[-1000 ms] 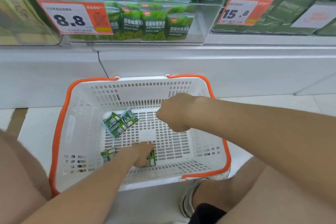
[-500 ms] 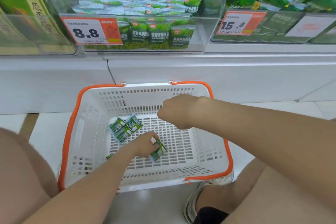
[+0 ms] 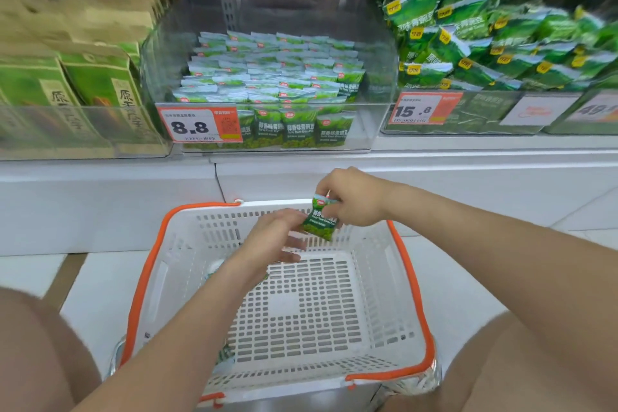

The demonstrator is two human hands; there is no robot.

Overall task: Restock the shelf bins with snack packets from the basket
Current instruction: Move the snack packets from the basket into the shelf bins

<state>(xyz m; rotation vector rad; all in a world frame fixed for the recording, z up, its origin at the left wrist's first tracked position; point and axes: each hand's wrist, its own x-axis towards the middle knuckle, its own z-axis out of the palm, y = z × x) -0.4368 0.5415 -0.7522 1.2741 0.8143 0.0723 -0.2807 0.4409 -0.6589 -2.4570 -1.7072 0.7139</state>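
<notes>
Okay, the right hand (image 3: 354, 201) pinches one green snack packet (image 3: 321, 219) by its top edge, thumb and fingers curled onto it. The packet hangs roughly upright, just above the far rim of the white, orange-edged basket (image 3: 174, 278). The left hand (image 3: 277, 237) is over the basket's far half with its fingers straight and spread, grasping nothing. Its fingertips are just beside the packet's lower left corner; contact there is unclear.

The left forearm crosses the basket's left side. Bits of green leftover packets (image 3: 224, 353) peek out from under it on the basket floor, mostly hidden, count unclear. The rest of the basket floor shows bare white grid. The basket sits on pale floor tile, with the person's knees at its near left and near right corners.

Beyond the basket and higher up, straight ahead, is a clear shelf bin (image 3: 371, 84). It holds rows of matching stocked packets (image 3: 274, 77) standing upright, and an 8.8 price tag (image 3: 197, 125) is on its front. Beyond and right of the basket is a second bin with a 15.8 tag (image 3: 416, 110), piled with larger green bags (image 3: 468, 43). Beyond and left of the basket are green-and-brown cartons (image 3: 87, 84), blurred.
</notes>
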